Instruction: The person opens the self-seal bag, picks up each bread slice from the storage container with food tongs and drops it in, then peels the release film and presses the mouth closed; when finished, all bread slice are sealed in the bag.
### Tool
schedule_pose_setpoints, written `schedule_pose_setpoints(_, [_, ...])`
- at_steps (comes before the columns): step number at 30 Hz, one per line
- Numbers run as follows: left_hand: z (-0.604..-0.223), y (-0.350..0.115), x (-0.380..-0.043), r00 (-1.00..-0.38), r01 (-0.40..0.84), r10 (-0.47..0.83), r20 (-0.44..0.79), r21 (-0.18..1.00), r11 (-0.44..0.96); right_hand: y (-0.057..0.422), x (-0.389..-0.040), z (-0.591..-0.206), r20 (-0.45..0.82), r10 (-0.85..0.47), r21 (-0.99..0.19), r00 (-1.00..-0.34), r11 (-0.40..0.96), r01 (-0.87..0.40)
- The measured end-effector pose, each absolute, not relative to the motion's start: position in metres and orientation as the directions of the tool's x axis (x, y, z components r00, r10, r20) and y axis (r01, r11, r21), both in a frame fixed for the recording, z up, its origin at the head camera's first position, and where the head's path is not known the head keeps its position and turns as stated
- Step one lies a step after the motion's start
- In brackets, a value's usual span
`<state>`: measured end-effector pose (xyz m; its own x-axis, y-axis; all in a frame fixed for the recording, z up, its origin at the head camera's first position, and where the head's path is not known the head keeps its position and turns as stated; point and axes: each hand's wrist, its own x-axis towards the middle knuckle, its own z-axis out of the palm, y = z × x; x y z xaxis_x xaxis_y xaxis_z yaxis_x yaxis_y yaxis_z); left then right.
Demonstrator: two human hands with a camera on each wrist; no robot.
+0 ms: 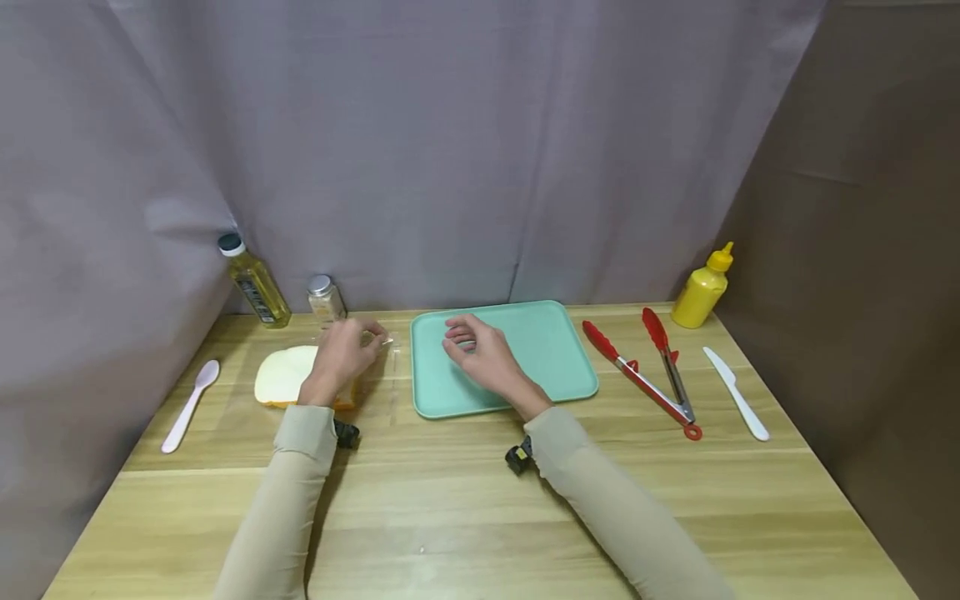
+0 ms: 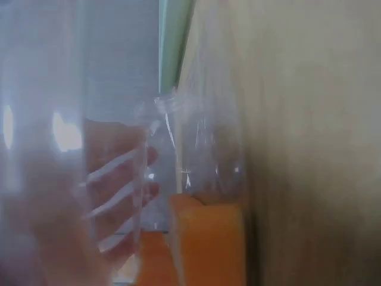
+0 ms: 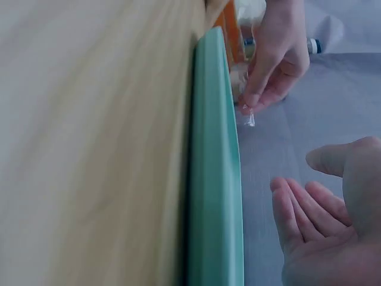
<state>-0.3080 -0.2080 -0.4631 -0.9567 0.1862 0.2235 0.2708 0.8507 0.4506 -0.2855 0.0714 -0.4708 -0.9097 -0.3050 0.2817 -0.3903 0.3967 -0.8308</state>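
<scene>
My left hand (image 1: 343,352) pinches the edge of a clear plastic bag (image 2: 205,137) between thumb and fingertips, as the right wrist view also shows. Inside the bag lies sliced bread (image 1: 283,375), white-faced with orange crust (image 2: 209,244); my left hand and wrist cover part of it in the head view. Over the mint-green tray (image 1: 547,346) hovers my right hand (image 1: 483,354), holding nothing. Its fingers (image 3: 292,208) are loosely bent, with the thumb apart from them.
A pink spoon (image 1: 191,407) lies at the left. Behind the bread stand an oil bottle (image 1: 257,283) and a small silver-lidded jar (image 1: 326,298). To the right are red-tipped tongs (image 1: 648,383), a white knife (image 1: 737,393) and a yellow squeeze bottle (image 1: 701,293). Grey curtains (image 1: 420,150) border the table.
</scene>
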Motion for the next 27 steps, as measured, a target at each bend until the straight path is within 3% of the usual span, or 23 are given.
schedule_pose_setpoints(14, [-0.464,-0.22,-0.297,-0.939,0.342,0.232,0.254,0.616,0.71,0.01,-0.288,-0.481,0.215,-0.31,-0.94,-0.926,0.193,-0.282])
schedule_pose_setpoints(23, [-0.465,-0.224,-0.298,-0.934,0.354,0.278,0.223,0.666,0.657,-0.008,-0.287,-0.484,0.176,-0.341,-0.92,-0.923,0.275,-0.278])
schedule_pose_setpoints(27, [-0.466,-0.226,-0.297,-0.933,0.358,0.286,0.22,0.665,0.655,-0.011,-0.291,-0.487,0.22,-0.28,-0.887,-0.935,0.341,-0.311])
